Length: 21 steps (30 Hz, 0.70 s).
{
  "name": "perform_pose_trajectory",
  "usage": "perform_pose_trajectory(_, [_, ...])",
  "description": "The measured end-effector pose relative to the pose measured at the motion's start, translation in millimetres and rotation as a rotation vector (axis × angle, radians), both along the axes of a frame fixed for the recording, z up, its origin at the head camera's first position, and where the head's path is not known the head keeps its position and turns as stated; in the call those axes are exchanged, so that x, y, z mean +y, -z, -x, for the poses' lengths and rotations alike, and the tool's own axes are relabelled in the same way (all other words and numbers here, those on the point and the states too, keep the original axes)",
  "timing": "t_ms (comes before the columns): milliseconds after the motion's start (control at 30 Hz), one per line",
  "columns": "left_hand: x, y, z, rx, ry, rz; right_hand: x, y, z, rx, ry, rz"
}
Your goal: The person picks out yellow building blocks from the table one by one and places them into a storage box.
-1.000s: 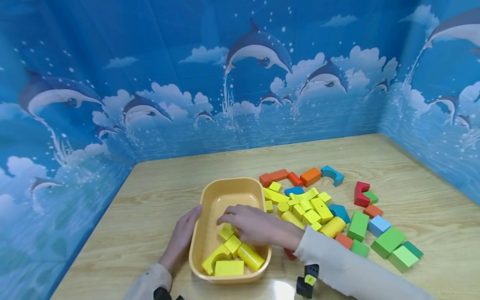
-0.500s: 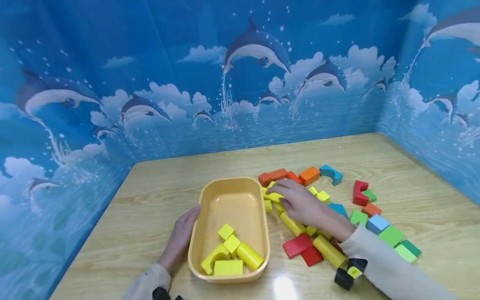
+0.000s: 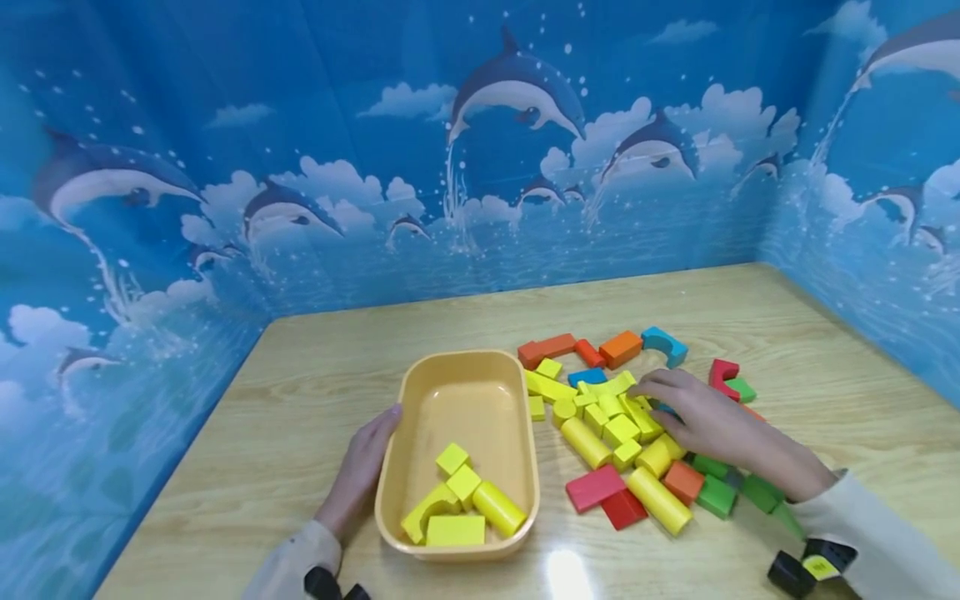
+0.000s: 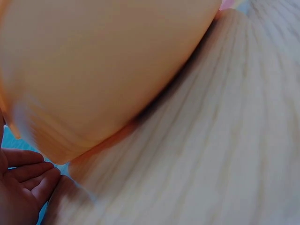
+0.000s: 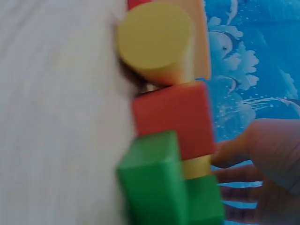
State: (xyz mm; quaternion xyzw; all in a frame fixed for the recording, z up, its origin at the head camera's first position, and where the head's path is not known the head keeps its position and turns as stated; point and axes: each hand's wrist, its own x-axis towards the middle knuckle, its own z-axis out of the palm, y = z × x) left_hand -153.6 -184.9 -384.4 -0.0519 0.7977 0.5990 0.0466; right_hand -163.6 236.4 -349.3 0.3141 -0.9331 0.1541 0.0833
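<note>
My left hand [image 3: 358, 467] rests along the left side of a beige plastic bin [image 3: 386, 467], thumb at the rim. The left wrist view shows its fingers [image 4: 28, 171] loosely extended beside the wall of the bin. Inside lie several yellow blocks: small cubes, an arch [image 3: 431, 512], a rectangle [image 3: 456, 530] and a cylinder [image 3: 499, 507]. To the right, my right hand [image 3: 712, 421] reaches over the pile, fingertips at the upper end of a yellow rectangular block [image 3: 643, 423]. Its thumb and fingers are spread in the right wrist view; the hand partly covers neighbouring blocks.
More yellow blocks [image 3: 585, 442] lie right of the bin. Orange blocks [image 3: 620, 349] and a blue arch [image 3: 664, 345] lie behind them. Red [image 3: 595, 488] and green [image 3: 717, 497] blocks lie nearer. A dolphin-print curtain [image 3: 375, 167] surrounds the wooden table [image 3: 322, 358].
My right hand has left the bin, passed over the yellow blocks at the pile's left and moved right to the rectangular block. My left hand stays at the bin.
</note>
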Motion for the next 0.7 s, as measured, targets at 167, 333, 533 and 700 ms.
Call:
perform_pose_trajectory(167, [-1.9,0.2,-1.6,-0.007,-0.007,-0.026,0.4,-5.8,2.5,-0.068,-0.074,-0.029])
perform_pose_trajectory(333, [-2.5,-0.4,-1.7,0.007,-0.021,-0.030,-1.0,-10.1,2.9,-0.182,-0.099,-0.062])
perform_pose_trajectory(533, [-1.0,-2.6,-0.5,0.008,-0.013,-0.001,-3.6,-8.5,5.2,-0.198,-0.065,-0.077])
perform_pose_trajectory(700, [-0.5,-1.9,0.1,0.015,0.001,0.024,-6.7,-7.4,7.6,-0.169,-0.043,-0.085])
